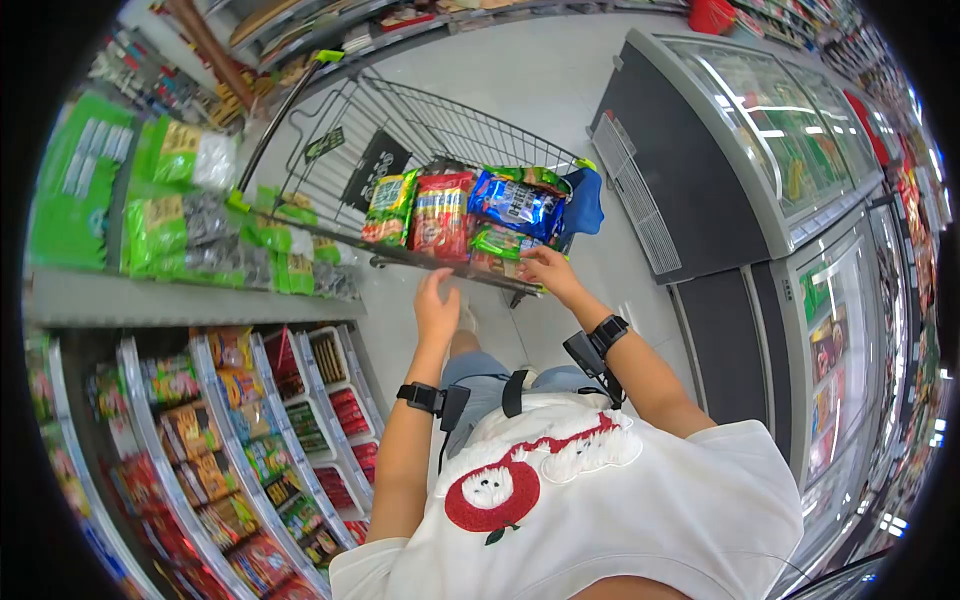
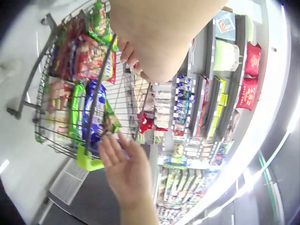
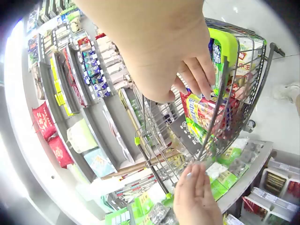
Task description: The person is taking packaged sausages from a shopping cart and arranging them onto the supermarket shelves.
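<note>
A wire shopping cart (image 1: 400, 253) holds a red snack bag (image 1: 440, 218), a blue bag (image 1: 515, 205) and a green-yellow bag (image 1: 390, 208). My left hand (image 1: 436, 308) is just on my side of the cart's near rail, fingers loosely bent, holding nothing. To its right, my right hand (image 1: 552, 275) is at the rail near the cart's corner, its fingers relaxed; contact with the rail cannot be told. The left wrist view shows the right hand (image 2: 126, 168) with extended fingers beside the green corner piece (image 2: 89, 160). In the right wrist view the left hand (image 3: 194, 197) has straight fingers.
Glass-topped freezers (image 1: 700, 150) stand on the right. On the left are a ledge (image 1: 200, 290) with green packages (image 1: 160, 225) and lower shelves of snacks (image 1: 200, 440). A blue object (image 1: 587, 200) is at the cart's right corner. Grey floor (image 1: 500, 60) lies beyond the cart.
</note>
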Motion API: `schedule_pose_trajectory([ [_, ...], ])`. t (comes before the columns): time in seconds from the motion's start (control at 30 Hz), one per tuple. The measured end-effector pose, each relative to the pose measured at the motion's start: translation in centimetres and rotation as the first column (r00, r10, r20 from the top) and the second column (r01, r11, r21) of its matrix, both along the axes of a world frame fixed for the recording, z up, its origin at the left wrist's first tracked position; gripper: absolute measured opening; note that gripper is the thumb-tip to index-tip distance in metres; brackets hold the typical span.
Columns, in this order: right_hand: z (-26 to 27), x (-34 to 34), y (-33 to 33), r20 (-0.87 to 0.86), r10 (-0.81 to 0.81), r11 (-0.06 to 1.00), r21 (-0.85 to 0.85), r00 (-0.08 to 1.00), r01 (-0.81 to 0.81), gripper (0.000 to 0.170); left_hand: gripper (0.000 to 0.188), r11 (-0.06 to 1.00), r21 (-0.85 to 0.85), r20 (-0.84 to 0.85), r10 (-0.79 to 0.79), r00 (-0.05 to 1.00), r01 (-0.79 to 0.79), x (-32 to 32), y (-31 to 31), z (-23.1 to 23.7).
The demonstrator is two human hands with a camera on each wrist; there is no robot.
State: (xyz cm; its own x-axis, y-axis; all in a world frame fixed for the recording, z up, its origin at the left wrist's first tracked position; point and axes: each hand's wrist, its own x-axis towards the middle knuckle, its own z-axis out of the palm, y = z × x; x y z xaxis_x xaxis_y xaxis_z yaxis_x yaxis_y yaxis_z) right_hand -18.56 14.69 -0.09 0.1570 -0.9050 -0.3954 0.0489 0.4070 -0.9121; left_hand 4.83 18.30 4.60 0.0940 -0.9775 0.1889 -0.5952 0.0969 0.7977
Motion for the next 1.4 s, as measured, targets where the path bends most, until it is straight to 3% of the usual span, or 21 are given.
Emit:
schedule_pose_trajectory([
  [0.03,-0.8,-0.2,-1.4,-0.045,-0.009,1.000,0.002,0.999,0.009,0.033,0.021,1.000,-0.015,-0.053,-0.017,0.998,0.016,-0.3,-2.1,0.9],
  [0.1,-2.4,-0.3,-4.0,-0.376,0.043,0.999,-0.003,0.926,-0.047,0.036,0.020,0.996,0.019,-0.111,-0.088,0.990,0.090,-0.8,-6.4,0.3],
  [0.17,-4.5,0.2,-6.2,-0.625,0.017,0.999,-0.011,0.780,-0.030,0.041,0.020,0.969,0.124,-0.132,-0.199,0.971,0.216,-1.0,-10.7,-1.4],
  [0.2,-5.9,0.5,-7.2,-0.719,-0.031,0.999,-0.035,0.695,0.008,0.044,0.024,0.947,0.186,-0.203,-0.223,0.953,0.261,-1.1,-12.7,-5.0],
  [0.23,-6.2,0.8,-7.7,-0.802,-0.065,0.998,-0.053,0.593,0.038,0.047,0.025,0.886,0.378,-0.228,-0.193,0.954,0.269,-1.5,-14.1,-6.0],
  [0.3,-7.5,0.9,-8.4,-0.824,0.025,0.975,0.146,0.567,0.168,0.058,0.028,0.661,0.699,-0.246,-0.136,0.960,0.273,-2.1,-16.8,-8.0],
  [0.33,-9.9,1.1,-8.4,-0.855,0.029,0.957,0.174,0.518,0.233,0.059,0.033,0.598,0.739,-0.219,-0.222,0.950,0.311,-1.7,-17.5,-13.7],
  [0.37,-11.4,1.3,-8.2,-0.881,0.042,0.933,0.203,0.471,0.297,0.060,0.033,0.574,0.741,-0.229,-0.270,0.935,0.347,-1.9,-18.6,-14.4],
  [0.43,-11.5,1.5,-8.4,-0.879,0.033,0.932,0.200,0.476,0.303,0.066,0.034,0.516,0.758,-0.247,-0.340,0.907,0.400,-2.5,-19.7,-14.6],
  [0.47,-11.3,1.6,-8.4,-0.883,0.044,0.940,0.195,0.467,0.281,0.067,0.039,0.488,0.813,-0.145,-0.358,0.923,0.317,-3.2,-20.9,-10.5],
  [0.57,-11.5,2.4,-8.6,-0.892,0.130,0.930,0.261,0.434,0.258,0.073,0.055,0.336,0.879,-0.032,-0.667,0.744,0.339,-4.6,-22.0,-11.7],
  [0.63,-10.0,3.1,-8.7,-0.916,0.247,0.924,0.321,0.316,0.207,0.075,0.060,0.354,0.884,0.015,-0.676,0.737,0.306,-6.5,-21.1,-12.9],
  [0.67,-9.6,3.3,-8.7,-0.890,0.259,0.913,0.353,0.375,0.206,0.080,0.063,0.365,0.886,0.041,-0.677,0.735,0.286,-6.8,-20.5,-13.7],
  [0.77,-8.9,4.1,-8.4,-0.908,0.327,0.924,0.365,0.262,0.113,0.086,0.060,0.441,0.834,-0.096,-0.476,0.874,0.331,-6.7,-20.7,-14.9],
  [0.87,-9.0,3.7,-8.6,-0.890,0.347,0.911,0.395,0.296,0.119,0.086,0.040,0.330,0.823,-0.252,-0.517,0.818,0.463,-6.1,-22.7,-15.4],
  [0.93,-8.7,3.6,-8.7,-0.904,0.361,0.917,0.389,0.231,0.091,0.077,0.044,0.132,0.903,-0.257,-0.596,0.761,0.409,-6.1,-24.7,-14.9],
  [1.03,-8.9,3.3,-9.4,-0.864,0.455,0.871,0.482,0.216,0.096,0.065,0.040,0.074,0.904,-0.262,-0.684,0.681,0.422,-5.4,-24.8,-17.7],
  [1.1,-8.8,3.0,-9.5,-0.874,0.439,0.882,0.464,0.208,0.086,0.058,0.038,0.172,0.899,-0.192,-0.672,0.715,0.403,-5.1,-24.6,-18.1],
  [1.23,-9.1,2.9,-8.6,-0.936,0.345,0.938,0.346,0.076,0.009,0.046,0.037,0.183,0.888,-0.113,-0.801,0.588,0.421,-4.9,-25.2,-16.2],
  [1.33,-8.4,2.5,-8.8,-0.931,0.354,0.935,0.350,0.087,-0.064,0.042,0.037,0.182,0.924,-0.054,-0.808,0.587,0.336,-4.9,-25.1,-14.7],
  [1.4,-8.8,1.8,-8.5,-0.940,0.327,0.942,0.317,0.097,-0.108,0.037,0.042,0.343,0.890,0.088,-0.775,0.626,0.300,-4.8,-23.8,-15.7],
])
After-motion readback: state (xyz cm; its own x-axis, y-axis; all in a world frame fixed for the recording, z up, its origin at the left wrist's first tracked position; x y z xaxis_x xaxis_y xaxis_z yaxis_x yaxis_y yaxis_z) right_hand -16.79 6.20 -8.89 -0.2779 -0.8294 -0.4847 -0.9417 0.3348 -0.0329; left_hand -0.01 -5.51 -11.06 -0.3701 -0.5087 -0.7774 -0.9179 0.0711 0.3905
